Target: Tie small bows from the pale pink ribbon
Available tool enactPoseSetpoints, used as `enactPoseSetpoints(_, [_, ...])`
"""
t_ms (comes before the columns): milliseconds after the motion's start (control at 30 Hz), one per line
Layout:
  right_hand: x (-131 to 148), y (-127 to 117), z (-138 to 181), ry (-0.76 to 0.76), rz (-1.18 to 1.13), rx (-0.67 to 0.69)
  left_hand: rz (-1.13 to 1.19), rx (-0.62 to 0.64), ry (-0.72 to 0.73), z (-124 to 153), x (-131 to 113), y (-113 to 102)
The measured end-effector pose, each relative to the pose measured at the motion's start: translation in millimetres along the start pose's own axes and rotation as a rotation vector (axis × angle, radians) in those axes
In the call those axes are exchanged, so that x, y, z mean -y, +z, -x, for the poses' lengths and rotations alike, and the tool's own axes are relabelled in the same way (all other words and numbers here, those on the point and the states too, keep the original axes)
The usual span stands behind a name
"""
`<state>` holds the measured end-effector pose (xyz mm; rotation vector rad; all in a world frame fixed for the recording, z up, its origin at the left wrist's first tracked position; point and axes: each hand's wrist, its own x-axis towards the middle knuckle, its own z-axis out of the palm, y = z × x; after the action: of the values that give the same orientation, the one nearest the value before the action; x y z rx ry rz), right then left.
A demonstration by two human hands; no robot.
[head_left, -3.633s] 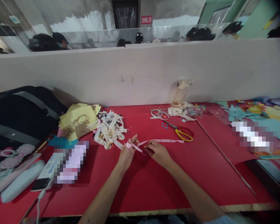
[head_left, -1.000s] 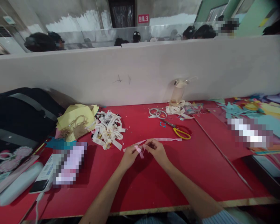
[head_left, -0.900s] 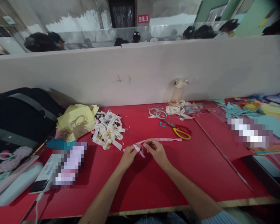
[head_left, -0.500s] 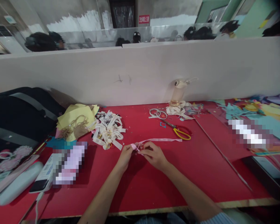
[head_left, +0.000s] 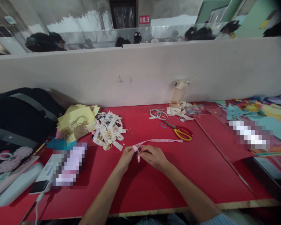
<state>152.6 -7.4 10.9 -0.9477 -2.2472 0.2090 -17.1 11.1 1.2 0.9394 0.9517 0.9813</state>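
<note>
A thin pink ribbon [head_left: 161,141] lies on the red table [head_left: 154,187], its long end trailing right toward the scissors. My left hand [head_left: 125,157] and my right hand [head_left: 154,155] meet at the ribbon's left end. Both pinch a small folded loop of the ribbon between their fingertips, and a short tail hangs down between them. A heap of finished white ribbon pieces [head_left: 108,129] sits just left of and beyond my left hand.
Yellow-handled scissors [head_left: 181,133] lie to the right behind the ribbon. Rings and scraps [head_left: 161,114] and a clear bottle [head_left: 178,92] stand by the white partition. Yellow paper with twine [head_left: 76,120], a black bag [head_left: 18,115] and a white case [head_left: 20,184] fill the left. Coloured paper [head_left: 259,115] covers the right.
My hands have stayed close together at the ribbon's left end, working its folded loop. A short tail now hangs down between them. The long end on the table has barely shifted.
</note>
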Motion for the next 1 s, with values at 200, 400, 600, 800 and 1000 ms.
enactPoseSetpoints(200, [-1, 4, 2, -0.118, -0.031, -0.086, -0.138, -0.021, -0.008, -2, 5, -3])
enactPoseSetpoints(400, [-2, 7, 1, -0.143, -0.104, -0.104, 0.074, 0.100, -0.069, 5, -5, 1])
enactPoseSetpoints(600, [-5, 9, 3, -0.050, -0.127, -0.217, 0.369, 0.109, -0.118, 7, -5, 3])
enactPoseSetpoints(800, [-3, 6, 2, -0.096, -0.154, -0.180, 0.469, 0.215, -0.211, 7, -3, 5])
enactPoseSetpoints(1000, [-2, 6, 1, -0.078, -0.240, -0.123, 0.504, 0.233, -0.227, 7, 2, 3])
